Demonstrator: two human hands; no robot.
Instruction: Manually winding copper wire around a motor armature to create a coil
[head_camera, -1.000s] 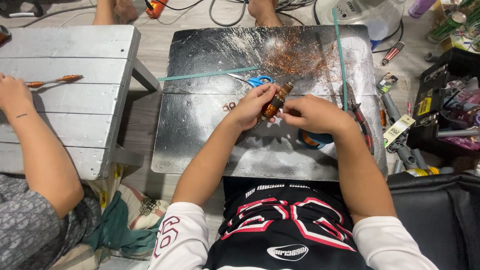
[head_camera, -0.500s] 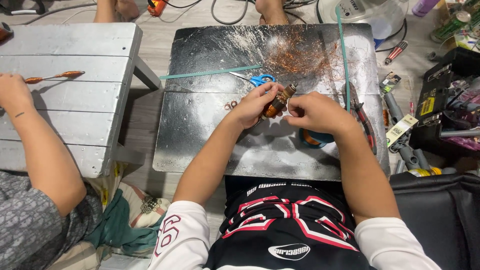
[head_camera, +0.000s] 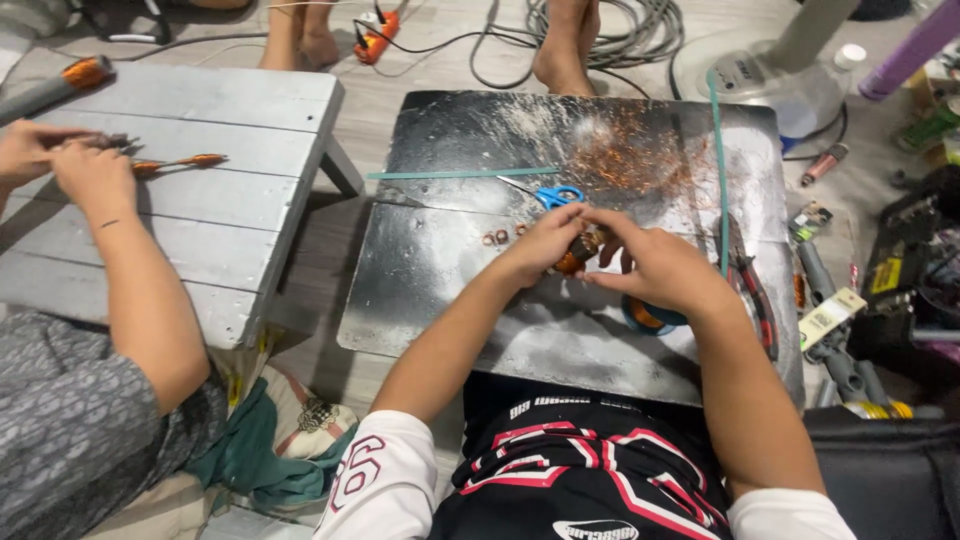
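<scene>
Copper-wound coil (head_camera: 580, 252) pinched from both sides by left hand (head_camera: 543, 243) and right hand (head_camera: 662, 270) over the metal desk (head_camera: 450, 260), blue scissors (head_camera: 553, 194) just beyond.

Makeshift floor workshop: metal sheet (head_camera: 450, 290), cables (head_camera: 600, 30), scattered tools (head_camera: 830, 310).

The near left part of the dark metal tabletop (head_camera: 430, 290) is bare, so a hand could slide in there. Farther back, blue scissors (head_camera: 555, 195) and small copper rings (head_camera: 500, 238) lie in the way. A long green strip (head_camera: 460, 174) crosses the far side, and another green strip (head_camera: 718, 170) runs down the right. Pliers (head_camera: 755, 295) sit by the right edge. Tools (head_camera: 835, 340) crowd the floor on the right. A co-worker's arm (head_camera: 140, 290) blocks the grey bench (head_camera: 230, 215).
</scene>
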